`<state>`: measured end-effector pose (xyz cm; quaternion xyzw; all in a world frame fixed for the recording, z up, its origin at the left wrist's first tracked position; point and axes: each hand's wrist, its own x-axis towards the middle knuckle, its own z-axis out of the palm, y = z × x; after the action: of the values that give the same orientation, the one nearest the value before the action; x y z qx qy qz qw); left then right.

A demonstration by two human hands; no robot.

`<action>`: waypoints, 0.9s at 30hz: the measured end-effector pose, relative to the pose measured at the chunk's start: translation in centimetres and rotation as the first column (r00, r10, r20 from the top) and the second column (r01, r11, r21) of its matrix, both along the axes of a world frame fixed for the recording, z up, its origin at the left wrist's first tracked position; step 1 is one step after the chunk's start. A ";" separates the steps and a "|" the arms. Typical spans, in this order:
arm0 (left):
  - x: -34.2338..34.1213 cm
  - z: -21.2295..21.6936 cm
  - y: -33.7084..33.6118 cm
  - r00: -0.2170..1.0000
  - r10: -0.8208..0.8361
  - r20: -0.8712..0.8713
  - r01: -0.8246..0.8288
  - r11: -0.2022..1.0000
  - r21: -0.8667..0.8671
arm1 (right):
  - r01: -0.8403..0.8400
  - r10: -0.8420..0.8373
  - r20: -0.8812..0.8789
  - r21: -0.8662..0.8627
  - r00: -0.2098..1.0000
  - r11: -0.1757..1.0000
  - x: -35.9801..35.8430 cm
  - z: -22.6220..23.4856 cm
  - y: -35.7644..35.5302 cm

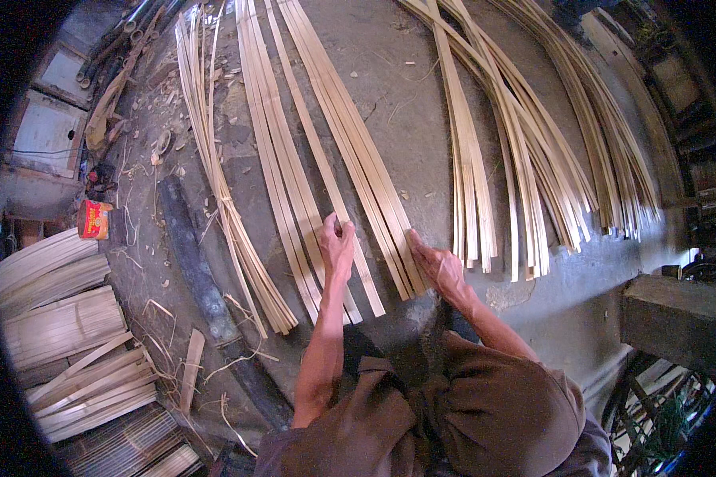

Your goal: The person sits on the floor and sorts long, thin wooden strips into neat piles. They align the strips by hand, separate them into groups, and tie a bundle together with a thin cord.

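Observation:
Long, pale bamboo strips lie in groups on the floor in front of me. My left hand (338,240) is closed in a pinch around a single bamboo strip (314,151), which lies between two flat groups. Just left of that hand is a group of strips (272,143) laid side by side. My right hand (439,266), fingers stretched out, rests against the outer right edge of the other group of strips (356,147), close to its near end. Its fingertips are partly tucked from sight.
A bundle of strips (229,215) lies on the left, beside a dark pole (195,258). More strip bundles (525,151) fan out at the right. Stacked bamboo slats (71,322) and a red packet (95,219) are far left. A grey block (676,322) stands at the right.

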<state>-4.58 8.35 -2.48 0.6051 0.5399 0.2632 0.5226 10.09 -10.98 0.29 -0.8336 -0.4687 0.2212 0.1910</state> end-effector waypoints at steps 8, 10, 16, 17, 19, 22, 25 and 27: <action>2.7 5.1 -2.5 0.988 0.126 -0.086 -0.090 0.937 0.339 | 0.009 0.032 -0.119 0.324 0.992 0.946 -2.3 2.5 0.8; 3.8 4.7 -3.3 0.992 0.116 -0.045 -0.095 0.940 0.328 | 0.069 0.043 -0.308 0.343 0.951 0.937 -4.4 3.8 1.9; 6.6 4.8 -4.6 0.996 -0.067 0.065 0.042 0.945 0.325 | 0.207 -0.088 -0.340 0.330 0.936 0.921 -5.1 4.0 1.9; 6.6 4.2 -4.3 0.993 -0.101 0.062 0.072 0.930 0.360 | 0.212 -0.103 -0.320 0.327 0.942 0.921 -4.4 4.0 2.1; 6.8 4.4 -4.2 0.978 -0.196 -0.071 0.204 0.830 0.519 | 0.235 -0.148 -0.276 0.316 0.950 0.919 -2.4 3.5 1.6; 6.5 4.3 -4.5 0.882 -0.277 -0.382 0.465 0.642 0.609 | 0.198 -0.141 -0.212 0.276 0.967 0.941 -0.5 3.3 2.0; 6.0 3.1 -4.8 0.763 -0.358 -0.538 0.638 0.547 0.541 | 0.261 -0.137 -0.366 0.315 0.921 0.913 0.4 2.3 2.4; 5.9 2.7 -5.1 0.717 -0.337 -0.611 0.688 0.481 0.543 | 0.192 -0.088 -0.249 0.432 0.965 0.881 0.5 0.9 2.6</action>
<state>1.29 3.27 0.18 0.9392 0.2700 0.1464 0.1538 10.56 -8.34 1.18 -0.7679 -0.4212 0.1834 0.4464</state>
